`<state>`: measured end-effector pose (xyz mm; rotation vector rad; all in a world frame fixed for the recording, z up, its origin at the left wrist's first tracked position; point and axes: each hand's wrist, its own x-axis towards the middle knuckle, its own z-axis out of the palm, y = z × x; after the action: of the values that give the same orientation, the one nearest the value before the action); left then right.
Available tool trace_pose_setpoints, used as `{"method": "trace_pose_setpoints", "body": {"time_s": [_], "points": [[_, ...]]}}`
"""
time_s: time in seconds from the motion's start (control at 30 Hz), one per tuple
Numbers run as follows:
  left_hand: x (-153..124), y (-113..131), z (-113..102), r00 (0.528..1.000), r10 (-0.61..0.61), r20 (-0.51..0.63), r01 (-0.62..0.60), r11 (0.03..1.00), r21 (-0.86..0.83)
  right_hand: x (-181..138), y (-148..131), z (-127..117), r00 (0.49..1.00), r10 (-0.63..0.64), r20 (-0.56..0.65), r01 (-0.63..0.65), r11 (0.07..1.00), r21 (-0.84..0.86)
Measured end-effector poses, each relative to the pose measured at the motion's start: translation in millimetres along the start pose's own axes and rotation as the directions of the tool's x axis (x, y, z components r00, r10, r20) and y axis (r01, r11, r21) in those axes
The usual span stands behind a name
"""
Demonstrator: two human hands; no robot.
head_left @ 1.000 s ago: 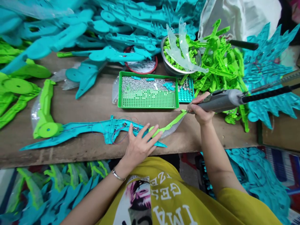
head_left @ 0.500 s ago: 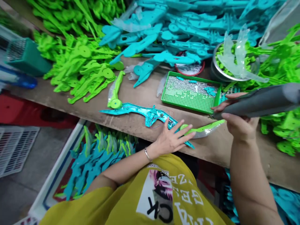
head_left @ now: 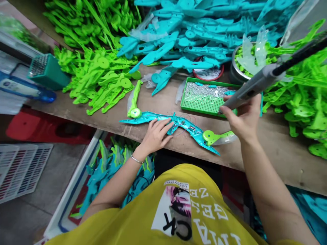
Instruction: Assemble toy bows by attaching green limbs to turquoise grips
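On the bench lies a blue plastic toy bow half, its inner side up with thin wires and small electronic parts showing. A green arm with a clear piece sits at each end, the right one and the left one. My left hand rests on the bow left of its middle, fingers stretched out. In my right hand is a grey electric screwdriver with a black cord, held over the edge of a green tray of small metal screws. Its tip is hard to make out.
Green arms are heaped at the left, blue bow shells at the back. A metal bowl of small green parts stands at the right, near another green pile. Below the bench edge, a white crate holds assembled bows.
My left hand has moved left along the bow from its right green arm to near its middle. My right hand has tilted the screwdriver more upright and brought it left to the tray.
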<state>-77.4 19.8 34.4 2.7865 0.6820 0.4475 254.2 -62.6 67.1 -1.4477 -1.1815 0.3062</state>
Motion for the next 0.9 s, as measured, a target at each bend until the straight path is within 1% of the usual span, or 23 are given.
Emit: {"method": "trace_pose_setpoints", "body": {"time_s": [0.1,0.2,0.27,0.33,0.4,0.47,0.53,0.63,0.73,0.77,0.83,0.9], "points": [[6,14,12,0.999,0.029,-0.026,-0.028,0.999,0.044,-12,3,-6,0.998,-0.003,-0.066,-0.005,0.994,-0.113],[13,39,25,0.999,0.040,-0.023,-0.039,0.998,0.041,-39,2,-13,0.990,0.026,-0.140,-0.054,0.979,-0.199],[18,58,33,0.999,0.042,-0.033,-0.042,0.999,0.008,-61,0,-18,0.990,0.066,-0.124,-0.095,0.964,-0.247],[21,74,38,0.997,0.063,-0.046,-0.065,0.997,-0.050,-82,-1,-24,0.991,0.110,-0.076,-0.128,0.944,-0.305],[24,83,39,0.995,0.084,-0.057,-0.090,0.988,-0.127,-98,-1,-31,0.988,0.144,-0.059,-0.155,0.916,-0.369],[27,83,37,0.993,0.080,-0.082,-0.095,0.974,-0.207,-109,1,-37,0.985,0.160,-0.067,-0.174,0.883,-0.435],[29,78,35,0.992,0.068,-0.108,-0.095,0.960,-0.265,-113,4,-42,0.987,0.154,-0.041,-0.154,0.852,-0.501],[30,70,34,0.990,0.083,-0.118,-0.111,0.958,-0.264,-113,10,-43,0.988,0.117,0.098,-0.041,0.822,-0.568],[28,69,28,0.991,0.093,-0.093,-0.114,0.960,-0.256,-109,13,-39,0.972,0.080,0.219,0.066,0.806,-0.588],[29,68,24,0.992,0.099,-0.084,-0.118,0.960,-0.255,-108,13,-38,0.968,0.077,0.239,0.080,0.808,-0.584],[37,61,11,0.989,0.117,-0.090,-0.135,0.965,-0.225,-106,13,-37,0.968,0.080,0.238,0.073,0.818,-0.570],[60,42,-8,0.982,0.118,-0.149,-0.140,0.980,-0.141,-104,10,-38,0.977,0.077,0.201,0.049,0.831,-0.555]]}}
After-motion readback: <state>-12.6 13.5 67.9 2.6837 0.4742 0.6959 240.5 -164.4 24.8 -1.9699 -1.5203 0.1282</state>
